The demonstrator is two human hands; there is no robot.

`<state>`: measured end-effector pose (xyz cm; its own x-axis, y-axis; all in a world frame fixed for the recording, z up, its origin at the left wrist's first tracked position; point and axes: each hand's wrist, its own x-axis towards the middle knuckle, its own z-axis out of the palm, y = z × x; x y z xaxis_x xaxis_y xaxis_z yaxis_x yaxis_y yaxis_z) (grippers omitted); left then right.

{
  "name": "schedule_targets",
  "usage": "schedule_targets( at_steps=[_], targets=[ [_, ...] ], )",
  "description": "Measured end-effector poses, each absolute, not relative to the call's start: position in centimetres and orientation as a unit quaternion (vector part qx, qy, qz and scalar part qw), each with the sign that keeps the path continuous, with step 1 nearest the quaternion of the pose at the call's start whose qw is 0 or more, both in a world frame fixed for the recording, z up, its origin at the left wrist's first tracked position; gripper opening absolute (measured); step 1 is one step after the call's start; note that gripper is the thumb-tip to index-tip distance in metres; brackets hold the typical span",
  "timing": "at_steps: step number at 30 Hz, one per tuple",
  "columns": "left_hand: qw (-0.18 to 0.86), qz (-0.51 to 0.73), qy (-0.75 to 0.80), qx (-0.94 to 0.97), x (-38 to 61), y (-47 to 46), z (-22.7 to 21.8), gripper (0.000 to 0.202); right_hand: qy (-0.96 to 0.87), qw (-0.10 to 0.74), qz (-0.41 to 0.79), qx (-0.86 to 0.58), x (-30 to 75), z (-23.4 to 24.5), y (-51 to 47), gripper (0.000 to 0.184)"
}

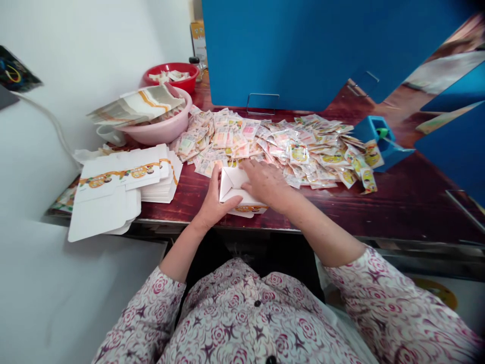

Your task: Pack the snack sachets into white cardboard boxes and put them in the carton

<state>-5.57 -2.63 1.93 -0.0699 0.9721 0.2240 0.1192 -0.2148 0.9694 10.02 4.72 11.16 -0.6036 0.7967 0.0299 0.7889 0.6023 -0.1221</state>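
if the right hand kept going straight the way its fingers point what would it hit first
Most likely the loose pile of printed sachets. The right hand lies on the folded white carton with its fingers pointing forward and left, and the pile starts just past the fingertips. Depth is hard to judge, so they may already touch.

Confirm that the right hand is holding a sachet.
No. The right hand lies flat on a white folded carton, beside the pile of sachets, and holds no sachet.
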Motion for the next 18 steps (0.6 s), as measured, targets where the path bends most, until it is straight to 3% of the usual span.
schedule_targets(
  at_steps=[4,10,13,18],
  targets=[
    [0.384,0.542,0.499,0.556,-5.6,-2.6,1.8,0.121,-0.902,0.073,0.112,-0.410,10.2,10.8,5.3,0.040],
    [0.385,0.555,0.493,0.548,-5.8,-2.8,1.7,0.119,-0.854,0.207,0.253,-0.405,11.5,8.6,6.3,0.041],
    [0.373,0.564,0.494,0.548,-6.0,-3.0,1.5,0.121,-0.767,0.315,0.375,-0.415,12.8,7.5,6.1,0.041],
    [0.333,0.630,0.506,0.485,-6.7,-2.6,1.5,0.117,-0.541,0.442,0.560,-0.445,14.8,5.6,4.8,0.062]
  ],
)
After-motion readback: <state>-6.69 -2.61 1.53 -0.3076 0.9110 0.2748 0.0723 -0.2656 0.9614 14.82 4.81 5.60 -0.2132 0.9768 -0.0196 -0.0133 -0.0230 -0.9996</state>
